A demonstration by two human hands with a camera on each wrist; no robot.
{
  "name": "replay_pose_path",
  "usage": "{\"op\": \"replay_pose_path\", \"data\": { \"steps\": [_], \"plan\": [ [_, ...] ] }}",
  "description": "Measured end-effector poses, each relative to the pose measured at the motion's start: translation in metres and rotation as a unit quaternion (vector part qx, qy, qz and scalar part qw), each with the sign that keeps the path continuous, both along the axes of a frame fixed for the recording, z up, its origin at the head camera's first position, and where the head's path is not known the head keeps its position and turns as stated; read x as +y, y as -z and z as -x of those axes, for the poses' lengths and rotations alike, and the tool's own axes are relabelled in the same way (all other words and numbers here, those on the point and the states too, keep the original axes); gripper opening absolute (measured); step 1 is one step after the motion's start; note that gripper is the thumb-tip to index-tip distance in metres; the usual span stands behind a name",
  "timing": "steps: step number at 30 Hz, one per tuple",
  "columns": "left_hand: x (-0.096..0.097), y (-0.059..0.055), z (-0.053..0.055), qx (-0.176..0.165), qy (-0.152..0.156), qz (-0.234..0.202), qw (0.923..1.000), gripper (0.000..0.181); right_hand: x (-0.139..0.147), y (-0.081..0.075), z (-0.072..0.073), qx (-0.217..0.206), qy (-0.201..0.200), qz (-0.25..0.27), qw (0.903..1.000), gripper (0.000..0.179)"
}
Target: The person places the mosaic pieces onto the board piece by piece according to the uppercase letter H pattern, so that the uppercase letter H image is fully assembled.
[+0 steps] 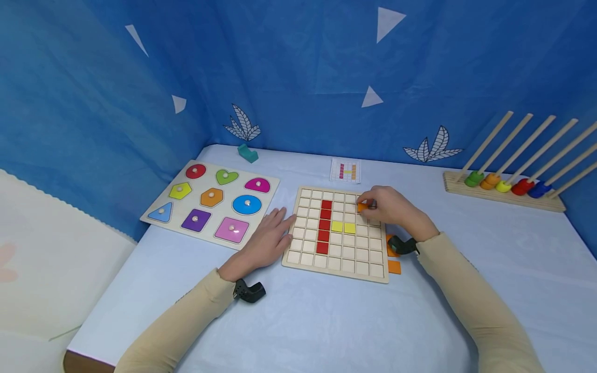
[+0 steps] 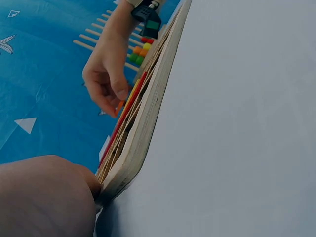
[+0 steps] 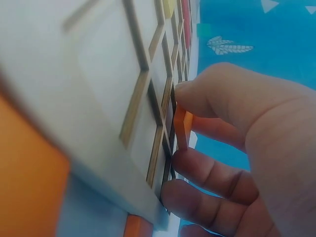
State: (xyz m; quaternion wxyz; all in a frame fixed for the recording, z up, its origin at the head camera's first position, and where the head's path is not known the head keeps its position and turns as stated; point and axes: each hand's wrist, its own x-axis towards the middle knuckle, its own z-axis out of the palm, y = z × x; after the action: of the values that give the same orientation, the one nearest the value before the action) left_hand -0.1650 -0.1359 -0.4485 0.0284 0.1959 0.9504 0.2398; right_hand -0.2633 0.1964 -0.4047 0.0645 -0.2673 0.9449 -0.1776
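Note:
My right hand (image 1: 392, 207) pinches a small orange square tile (image 1: 361, 207) between thumb and fingers, over the upper right cells of a wooden grid board (image 1: 348, 252). In the right wrist view, the tile (image 3: 181, 126) stands edge-on, close to the cell walls. A column of red tiles (image 1: 324, 234) fills cells left of the board's middle, with two yellow tiles (image 1: 343, 227) side by side to its right. At the board's left edge rests my left hand (image 1: 266, 235), fingers extended and fingertips at the rim. More orange tiles (image 1: 394, 267) lie along the right edge, partly hidden by the right wrist.
Behind the board lies a pattern card (image 1: 345, 171) printed with coloured squares. A knobbed shape puzzle (image 1: 237, 194) is at the left, with a teal block (image 1: 247, 153) behind it. On the right stands a wooden peg rack (image 1: 452, 182) with coloured beads. A blue curtain (image 1: 298, 77) borders the table.

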Motion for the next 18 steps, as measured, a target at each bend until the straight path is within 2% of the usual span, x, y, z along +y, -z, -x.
{"op": "replay_pose_path", "data": {
  "steps": [18],
  "plan": [
    [0.0002,0.0005,0.001,-0.009,-0.001,0.005,0.9999,0.056,0.0009,0.0014,-0.0018,-0.004,0.006,-0.008,0.9999,0.034]
  ]
}}
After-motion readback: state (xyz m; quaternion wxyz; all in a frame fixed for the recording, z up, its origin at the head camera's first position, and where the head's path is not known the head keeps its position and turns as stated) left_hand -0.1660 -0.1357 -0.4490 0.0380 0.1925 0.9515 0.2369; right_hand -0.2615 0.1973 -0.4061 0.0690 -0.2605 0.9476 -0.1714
